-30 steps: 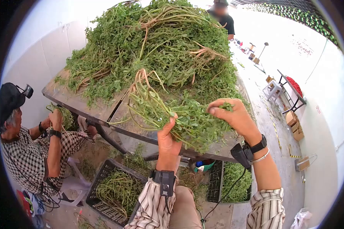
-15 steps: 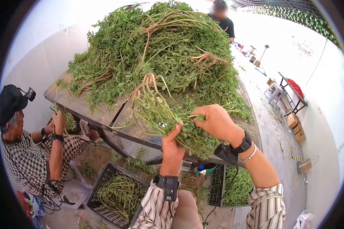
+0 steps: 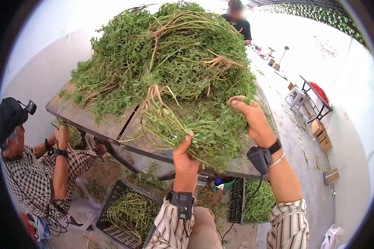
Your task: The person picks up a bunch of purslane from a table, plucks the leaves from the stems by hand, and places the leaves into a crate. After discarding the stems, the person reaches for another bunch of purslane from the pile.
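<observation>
My left hand (image 3: 184, 157) grips a bunch of green leafy stems (image 3: 174, 124), roots pointing up and left, over the near edge of a metal table (image 3: 91, 122). My right hand (image 3: 253, 118) is raised at the right of the bunch, fingers pinched on a small sprig at the foot of a big heap of the same greens (image 3: 170, 54) piled on the table. Both wrists wear black devices with cables.
A seated person in a checked shirt (image 3: 33, 174) at the left holds greens below the table. Two black crates with greens (image 3: 129, 209) (image 3: 255, 201) stand on the floor below. Another person (image 3: 237, 16) stands behind the heap. A stool and rack (image 3: 316, 97) are far right.
My right hand went from the bunch in my left hand up and right to the heap's edge. The bunch stayed in my left hand.
</observation>
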The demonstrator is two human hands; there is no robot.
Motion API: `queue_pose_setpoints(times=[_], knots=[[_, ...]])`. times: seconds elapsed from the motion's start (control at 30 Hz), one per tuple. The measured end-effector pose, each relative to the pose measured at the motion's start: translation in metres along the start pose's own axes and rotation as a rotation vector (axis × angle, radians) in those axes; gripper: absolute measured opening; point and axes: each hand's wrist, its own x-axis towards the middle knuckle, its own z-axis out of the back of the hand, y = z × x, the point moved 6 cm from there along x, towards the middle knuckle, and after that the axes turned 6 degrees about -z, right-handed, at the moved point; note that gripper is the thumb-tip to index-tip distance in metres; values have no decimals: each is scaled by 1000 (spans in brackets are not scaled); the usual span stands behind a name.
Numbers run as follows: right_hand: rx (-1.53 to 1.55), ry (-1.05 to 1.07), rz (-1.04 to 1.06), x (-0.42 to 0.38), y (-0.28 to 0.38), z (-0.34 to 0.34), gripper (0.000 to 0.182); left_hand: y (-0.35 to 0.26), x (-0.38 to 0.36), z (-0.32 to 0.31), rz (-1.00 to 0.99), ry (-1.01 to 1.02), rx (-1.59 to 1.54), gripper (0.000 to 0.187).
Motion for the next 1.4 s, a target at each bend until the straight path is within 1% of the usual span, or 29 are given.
queue_pose_setpoints(times=[0.03, 0.07, 0.1, 0.17, 0.23, 0.3, 0.33, 0.4, 0.43, 0.5, 0.53, 0.57, 0.63, 0.67, 0.7, 0.77, 0.8, 0.83, 0.9, 1.0, 1.07, 1.23, 1.3, 1.4], knots=[[28, -99, -37, -2, 0, 10, 10, 0, 1, 2, -8, -24, -3, 22], [-11, -43, 25, 9, -13, 24, 14, 0, 1, 3, -16, -44, 2, 21], [-12, -46, 25, 7, -12, 30, 14, 0, 2, 4, -14, -43, 1, 21], [367, -90, -202, 2, -23, 43, 18, -2, 2, 2, -41, 19, 8, 19], [392, -131, -209, 2, -29, 61, 20, -3, 2, 1, -28, 37, -22, 18], [345, -181, -219, -2, -31, 71, 15, -3, 2, -2, -15, 55, -50, 18], [344, -181, -222, -5, -30, 70, 15, -4, 0, -4, 0, 23, -42, 18], [197, -164, -160, -12, -24, 66, 13, -3, 0, -2, 16, -13, -34, 17], [198, -165, -163, -14, -26, 65, 13, -2, 1, -2, 1, -7, -43, 17], [-62, 44, 55, -18, -16, 48, 15, 0, 2, -1, -11, 0, -50, 18], [-61, 68, 123, -24, -9, 36, 15, 0, 2, -2, -8, 27, -41, 18], [-59, 65, 121, -30, -1, 28, 15, 1, 2, -3, -6, 54, -32, 18], [-454, 187, 229, -44, 15, 3, 13, 2, 1, -5, -13, 63, -27, 18], [-549, 247, 315, -45, 15, -3, 12, 1, 1, -6, -26, 71, -26, 18], [-548, 245, 314, -45, 12, -6, 12, 2, 0, -7, -25, 72, -24, 18], [-797, 332, 549, -56, 13, -27, 18, 3, -2, -8, -14, 46, -5, 18], [-918, 317, 518, -59, 9, -31, 22, 3, -2, -8, -13, 46, -5, 18], [-919, 316, 517, -60, 7, -34, 22, 3, -3, -8, -9, 52, 3, 17], [-1139, 294, 520, -57, -5, -38, 26, 4, -2, -8, -4, 59, 11, 17], [-1219, 296, 476, -54, -21, -37, 30, 3, -1, -7, -11, 79, -2, 16], [-1200, 285, 491, -56, -22, -39, 30, 2, -1, -8, -11, 138, 4, 16], [-1219, 239, 528, -63, -24, -43, 33, 0, -3, -10, -33, 111, 38, 15], [-1184, 175, 541, -65, -20, -45, 33, -1, -4, -12, -34, 112, 38, 15], [-1180, 203, 542, -65, -23, -46, 34, 0, -5, -12, -21, 83, 43, 15]])
